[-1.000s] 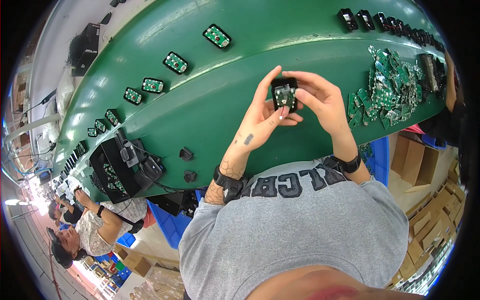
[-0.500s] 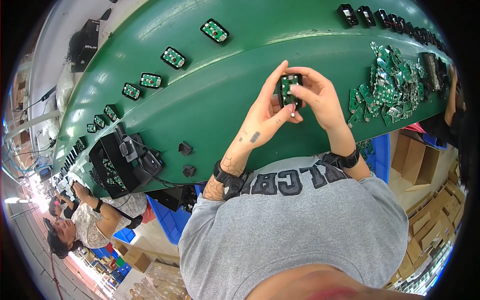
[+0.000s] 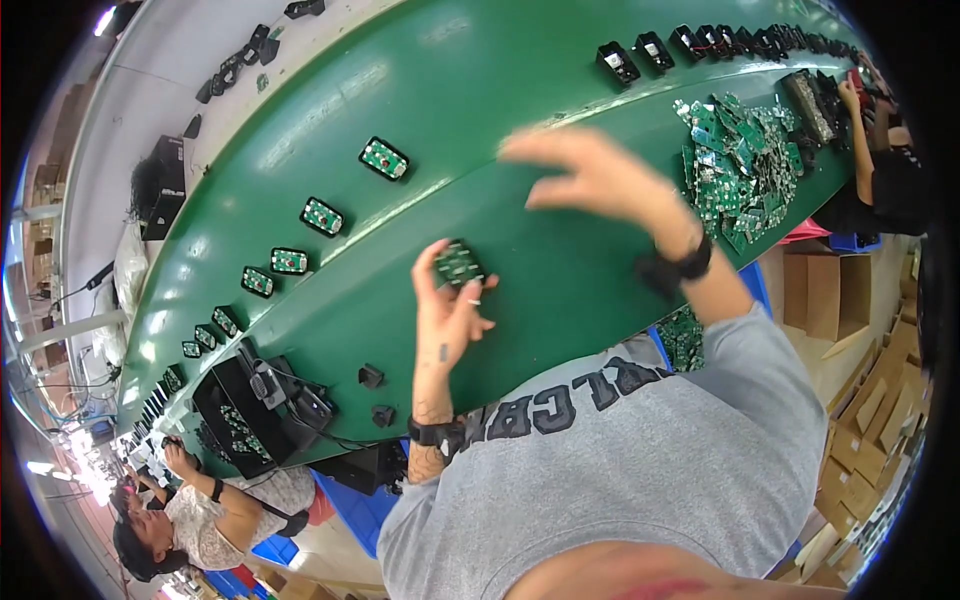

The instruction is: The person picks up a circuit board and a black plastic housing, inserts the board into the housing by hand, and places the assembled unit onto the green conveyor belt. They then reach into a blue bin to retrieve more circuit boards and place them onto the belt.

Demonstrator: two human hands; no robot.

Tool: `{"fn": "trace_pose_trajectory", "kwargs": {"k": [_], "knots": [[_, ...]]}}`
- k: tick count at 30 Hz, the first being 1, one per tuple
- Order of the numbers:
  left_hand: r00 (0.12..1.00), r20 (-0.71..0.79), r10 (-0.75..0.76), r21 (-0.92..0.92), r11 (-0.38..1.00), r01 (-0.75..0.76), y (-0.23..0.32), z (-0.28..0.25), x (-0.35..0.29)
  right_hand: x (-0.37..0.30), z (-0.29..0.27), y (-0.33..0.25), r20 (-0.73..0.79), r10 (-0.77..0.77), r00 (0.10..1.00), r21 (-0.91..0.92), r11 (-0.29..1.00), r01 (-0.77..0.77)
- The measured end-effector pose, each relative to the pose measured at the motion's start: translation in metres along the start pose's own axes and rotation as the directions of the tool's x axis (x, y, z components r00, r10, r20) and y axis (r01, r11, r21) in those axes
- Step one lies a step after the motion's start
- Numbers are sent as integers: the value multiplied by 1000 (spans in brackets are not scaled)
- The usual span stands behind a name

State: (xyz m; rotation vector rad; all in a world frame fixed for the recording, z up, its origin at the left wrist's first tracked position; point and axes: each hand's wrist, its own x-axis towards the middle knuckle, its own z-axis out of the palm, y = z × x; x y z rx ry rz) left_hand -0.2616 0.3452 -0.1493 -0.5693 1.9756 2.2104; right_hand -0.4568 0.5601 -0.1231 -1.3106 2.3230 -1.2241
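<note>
My left hand [image 3: 445, 318] is closed around a small black plastic case with a green circuit board [image 3: 457, 264] in it, held above the green work table. Its thumb lies along the near edge of the board. My right hand [image 3: 600, 180], somewhat blurred, is in the air to the right of the case and apart from it. Its thumb and fingers are stretched out and spread, with nothing seen between them. Beyond my left hand, a similar black case with a board [image 3: 384, 158] heads a line of several more running toward the left.
A heap of loose green circuit boards [image 3: 745, 165] lies at the right. Behind it stretches a row of black cases [image 3: 617, 63]. Two small black parts [image 3: 371, 376] sit left of my forearm, near a black bin [image 3: 240, 415]. Co-workers [image 3: 240, 510] are at both sides.
My right hand has let go of the case and swung up, away from it. My left hand has carried the case to the left. The whole view has shifted.
</note>
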Motion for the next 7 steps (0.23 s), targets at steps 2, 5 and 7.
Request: {"fn": "trace_pose_trajectory", "kwargs": {"k": [2, 5, 7], "knots": [[997, -73, -16, 45, 999, 19, -15, -39, -3, 14, -65, 43, -68, -88, 994, -554, 832, 36], [982, -173, -70, 255, 960, 114, 0, -51, -14, -1, -93, 119, -152, 316, 936, -881, 386, -273], [976, -216, -24, 212, 975, 71, -14, -61, -11, 0, -100, 170, -65, 302, 951, -670, 693, -266]]}}
